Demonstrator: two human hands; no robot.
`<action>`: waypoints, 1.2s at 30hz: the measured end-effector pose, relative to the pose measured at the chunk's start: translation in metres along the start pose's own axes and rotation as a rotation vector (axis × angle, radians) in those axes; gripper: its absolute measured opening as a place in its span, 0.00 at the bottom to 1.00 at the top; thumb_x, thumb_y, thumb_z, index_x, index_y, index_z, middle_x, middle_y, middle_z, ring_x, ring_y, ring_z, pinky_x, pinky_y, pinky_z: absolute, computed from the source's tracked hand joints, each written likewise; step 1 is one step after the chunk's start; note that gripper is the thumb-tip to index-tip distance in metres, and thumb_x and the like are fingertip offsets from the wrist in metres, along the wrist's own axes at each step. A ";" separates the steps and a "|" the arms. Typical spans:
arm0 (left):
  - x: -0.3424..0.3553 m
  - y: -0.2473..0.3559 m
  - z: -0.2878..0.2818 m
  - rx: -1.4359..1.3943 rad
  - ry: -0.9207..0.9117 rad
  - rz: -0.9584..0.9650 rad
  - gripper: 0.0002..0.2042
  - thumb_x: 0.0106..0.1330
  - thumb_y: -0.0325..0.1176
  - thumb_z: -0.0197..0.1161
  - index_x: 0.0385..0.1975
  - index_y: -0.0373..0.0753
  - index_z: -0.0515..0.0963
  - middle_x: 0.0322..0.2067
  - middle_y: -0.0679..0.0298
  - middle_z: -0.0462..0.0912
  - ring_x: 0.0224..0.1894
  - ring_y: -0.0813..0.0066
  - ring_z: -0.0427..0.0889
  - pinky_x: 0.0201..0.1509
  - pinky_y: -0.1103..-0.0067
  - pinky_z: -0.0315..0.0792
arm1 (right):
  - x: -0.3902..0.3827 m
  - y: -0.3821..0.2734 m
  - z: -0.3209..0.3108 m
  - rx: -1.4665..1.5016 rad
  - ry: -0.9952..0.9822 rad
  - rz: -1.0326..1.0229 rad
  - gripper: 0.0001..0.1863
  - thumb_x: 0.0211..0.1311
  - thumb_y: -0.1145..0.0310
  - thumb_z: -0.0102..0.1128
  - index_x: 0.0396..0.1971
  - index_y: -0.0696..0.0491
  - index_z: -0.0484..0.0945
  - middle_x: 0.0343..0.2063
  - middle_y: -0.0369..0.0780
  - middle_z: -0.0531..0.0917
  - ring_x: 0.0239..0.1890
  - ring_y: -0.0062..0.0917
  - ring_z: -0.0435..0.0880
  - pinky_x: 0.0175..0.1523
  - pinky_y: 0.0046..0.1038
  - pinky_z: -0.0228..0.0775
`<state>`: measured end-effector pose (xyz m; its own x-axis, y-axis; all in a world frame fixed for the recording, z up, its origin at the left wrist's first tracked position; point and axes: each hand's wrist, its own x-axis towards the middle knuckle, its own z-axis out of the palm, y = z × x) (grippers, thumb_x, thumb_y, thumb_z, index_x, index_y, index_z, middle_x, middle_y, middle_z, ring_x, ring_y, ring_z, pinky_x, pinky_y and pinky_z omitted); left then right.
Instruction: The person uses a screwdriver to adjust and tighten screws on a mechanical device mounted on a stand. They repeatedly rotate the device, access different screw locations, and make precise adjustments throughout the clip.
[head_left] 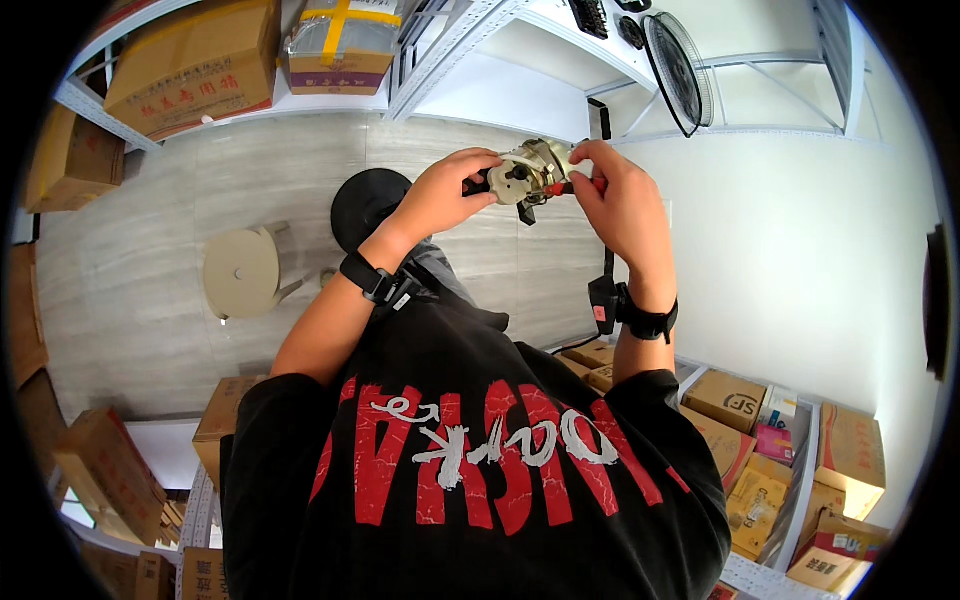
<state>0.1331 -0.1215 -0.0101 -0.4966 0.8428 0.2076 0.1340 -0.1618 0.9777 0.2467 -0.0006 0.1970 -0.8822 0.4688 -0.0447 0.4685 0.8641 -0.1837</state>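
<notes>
A fan motor (512, 182) with a pale gear housing and metal body is held up in front of me, above the floor. My left hand (447, 193) is closed on its left side, with the thumb below and fingers along the top. My right hand (627, 208) is at its right side, fingers curled round a slim red tool (557, 189), probably a screwdriver, pointing left at the motor. Most of that tool is hidden by the fingers. Beneath my left hand, a round black fan base (362, 208) rests on the floor.
At the upper right, a fan grille (679, 75) with dark blades leans on a white shelf (590, 45). A beige stool (242, 272) stands on the left. Cardboard boxes (195, 68) fill the rack at upper left; more boxes (722, 398) sit on shelving at lower right.
</notes>
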 end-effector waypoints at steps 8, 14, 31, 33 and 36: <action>0.002 0.001 0.004 -0.012 0.013 -0.014 0.22 0.60 0.25 0.69 0.56 0.35 0.77 0.59 0.61 0.77 0.43 0.72 0.84 0.46 0.78 0.78 | -0.005 -0.004 -0.004 -0.029 -0.051 0.062 0.11 0.60 0.65 0.66 0.40 0.52 0.79 0.25 0.46 0.82 0.28 0.39 0.83 0.33 0.38 0.70; 0.003 0.002 0.006 -0.002 0.012 -0.031 0.22 0.60 0.25 0.69 0.56 0.35 0.77 0.58 0.61 0.78 0.43 0.71 0.85 0.46 0.77 0.78 | -0.010 0.004 -0.005 0.026 -0.012 -0.012 0.12 0.61 0.63 0.67 0.41 0.52 0.79 0.23 0.46 0.82 0.27 0.41 0.82 0.33 0.39 0.70; 0.005 0.003 0.005 0.006 0.013 -0.058 0.20 0.60 0.24 0.69 0.53 0.36 0.78 0.56 0.62 0.79 0.42 0.73 0.84 0.44 0.79 0.77 | -0.012 0.003 -0.002 0.063 0.028 -0.043 0.09 0.61 0.66 0.65 0.39 0.53 0.80 0.21 0.45 0.81 0.26 0.41 0.82 0.33 0.38 0.72; 0.005 0.002 0.005 0.011 0.013 -0.057 0.20 0.60 0.24 0.69 0.53 0.36 0.78 0.56 0.62 0.79 0.42 0.73 0.84 0.44 0.79 0.77 | -0.009 -0.001 -0.004 -0.016 -0.055 0.118 0.10 0.59 0.69 0.65 0.41 0.52 0.80 0.25 0.46 0.82 0.28 0.41 0.82 0.35 0.38 0.73; 0.005 -0.001 0.005 0.011 0.022 -0.049 0.20 0.60 0.24 0.69 0.53 0.36 0.78 0.56 0.62 0.80 0.41 0.73 0.84 0.44 0.79 0.77 | -0.009 -0.002 -0.005 -0.025 -0.083 0.117 0.12 0.57 0.72 0.66 0.42 0.53 0.79 0.30 0.48 0.82 0.31 0.41 0.83 0.36 0.37 0.73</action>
<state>0.1352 -0.1148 -0.0098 -0.5213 0.8382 0.1603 0.1181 -0.1151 0.9863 0.2534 -0.0060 0.2023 -0.8221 0.5506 -0.1451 0.5682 0.8094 -0.1481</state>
